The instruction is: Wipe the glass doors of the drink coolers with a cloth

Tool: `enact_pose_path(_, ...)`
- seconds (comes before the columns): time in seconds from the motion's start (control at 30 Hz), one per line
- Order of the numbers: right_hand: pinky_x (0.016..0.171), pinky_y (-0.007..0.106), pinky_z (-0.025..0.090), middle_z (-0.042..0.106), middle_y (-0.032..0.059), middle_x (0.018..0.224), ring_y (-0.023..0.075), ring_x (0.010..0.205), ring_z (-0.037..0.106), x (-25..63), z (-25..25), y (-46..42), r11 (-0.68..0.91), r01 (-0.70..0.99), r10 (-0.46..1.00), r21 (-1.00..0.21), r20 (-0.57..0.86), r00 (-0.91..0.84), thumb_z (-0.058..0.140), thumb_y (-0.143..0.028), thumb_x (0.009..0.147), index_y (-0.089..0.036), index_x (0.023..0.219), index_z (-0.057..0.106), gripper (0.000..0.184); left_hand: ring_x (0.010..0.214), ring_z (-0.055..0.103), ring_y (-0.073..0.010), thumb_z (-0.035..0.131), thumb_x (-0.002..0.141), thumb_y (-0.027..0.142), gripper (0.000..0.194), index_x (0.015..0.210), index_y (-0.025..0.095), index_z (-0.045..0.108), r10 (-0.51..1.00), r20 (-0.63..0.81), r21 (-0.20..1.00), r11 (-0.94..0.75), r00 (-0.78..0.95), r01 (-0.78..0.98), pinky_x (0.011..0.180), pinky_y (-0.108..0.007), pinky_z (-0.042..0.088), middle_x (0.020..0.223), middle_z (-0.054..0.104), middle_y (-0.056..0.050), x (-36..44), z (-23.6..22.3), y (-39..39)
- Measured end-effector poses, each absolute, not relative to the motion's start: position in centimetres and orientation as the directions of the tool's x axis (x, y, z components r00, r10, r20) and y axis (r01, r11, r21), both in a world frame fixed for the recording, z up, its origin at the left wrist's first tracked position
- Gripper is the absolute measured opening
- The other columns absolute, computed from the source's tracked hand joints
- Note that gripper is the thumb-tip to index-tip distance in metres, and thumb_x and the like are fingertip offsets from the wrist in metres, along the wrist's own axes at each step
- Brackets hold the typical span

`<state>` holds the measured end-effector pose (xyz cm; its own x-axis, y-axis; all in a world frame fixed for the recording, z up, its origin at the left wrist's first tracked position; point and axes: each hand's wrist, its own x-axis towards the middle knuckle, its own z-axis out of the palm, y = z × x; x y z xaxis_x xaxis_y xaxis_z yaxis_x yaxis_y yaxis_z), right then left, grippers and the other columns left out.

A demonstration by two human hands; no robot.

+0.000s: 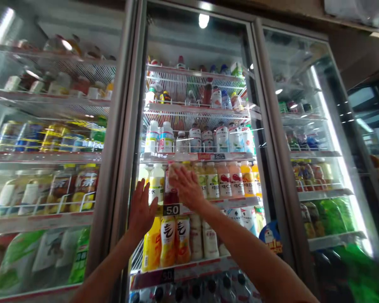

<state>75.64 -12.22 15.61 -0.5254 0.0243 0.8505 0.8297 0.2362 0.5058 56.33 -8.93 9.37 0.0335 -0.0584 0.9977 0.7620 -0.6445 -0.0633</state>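
Note:
My right hand point(189, 189) is up at the glass door point(202, 46) of the middle fridge section, fingers stretched up and to the left. Under its fingertips shows a small pale cloth point(173, 171), crumpled and partly covered by the hand. To the left, near the metal door frame point(121, 139), my left hand point(142, 210) is raised with its palm towards the glass and fingers apart, holding nothing. Behind the hands stand bottled drinks point(212, 181) on a shelf, with a dark red bottle point(170, 195) partly hidden by my right hand.
Another glass-fronted section point(50, 185) full of bottles lies to the left, and a third point(322, 185) to the right. A price tag point(171, 209) sits on the shelf edge. A round blue sticker point(270, 236) is low at the right of the middle door.

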Motion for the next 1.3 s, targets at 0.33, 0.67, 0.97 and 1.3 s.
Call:
enact_pose_path(0.33,0.093,0.059,0.033,0.040,0.0215,0.136,0.0337,0.127,0.036,97.3,18.0,-14.9,0.023,0.883,-0.296,-0.470,0.840,0.455,0.038,-0.020,0.082,-0.013,0.125,0.050,0.045,0.136,0.019,-0.0247,0.042,0.087,0.027,0.061,0.141,0.025,0.015,-0.106,0.989,-0.147,-0.651,0.103,0.745,0.110,-0.049,0.023,0.147,0.021,-0.009,58.6,11.0,-9.7)
enact_pose_path(0.67,0.110,0.046,0.021,0.025,0.0068,0.148,0.0221,0.139,0.008,80.2,15.1,-11.9,0.203,0.948,0.015,0.246,0.967,-0.254,0.039,-0.022,0.085,-0.021,0.134,0.038,0.048,0.135,0.023,-0.0195,0.032,0.090,0.028,0.052,0.140,0.021,0.022,-0.134,0.972,-0.218,-0.825,0.195,0.522,0.110,-0.041,0.028,0.146,0.026,-0.009,66.8,13.8,-11.2)
enact_pose_path(0.97,0.110,0.049,0.018,0.032,0.0107,0.144,0.0206,0.137,0.020,86.6,12.7,-14.0,0.225,0.954,-0.086,0.200,0.979,-0.185,0.036,-0.021,0.085,-0.018,0.132,0.038,0.047,0.137,0.016,-0.0261,0.041,0.086,0.040,0.056,0.134,0.011,0.034,-0.041,0.993,-0.109,-0.726,0.115,0.679,0.111,-0.048,0.018,0.145,0.026,-0.014,73.0,16.3,-10.9)
enact_pose_path(1.3,0.108,0.049,0.020,0.038,0.0095,0.141,0.0214,0.136,0.023,86.4,12.3,-12.7,0.128,0.991,-0.096,0.036,0.995,-0.024,0.037,-0.021,0.085,-0.019,0.127,0.044,0.043,0.137,0.009,-0.0244,0.024,0.093,0.031,0.047,0.133,0.009,0.035,-0.169,0.982,-0.038,-0.622,-0.086,0.782,0.112,-0.050,0.015,0.147,0.023,-0.007,60.9,20.4,-7.4)
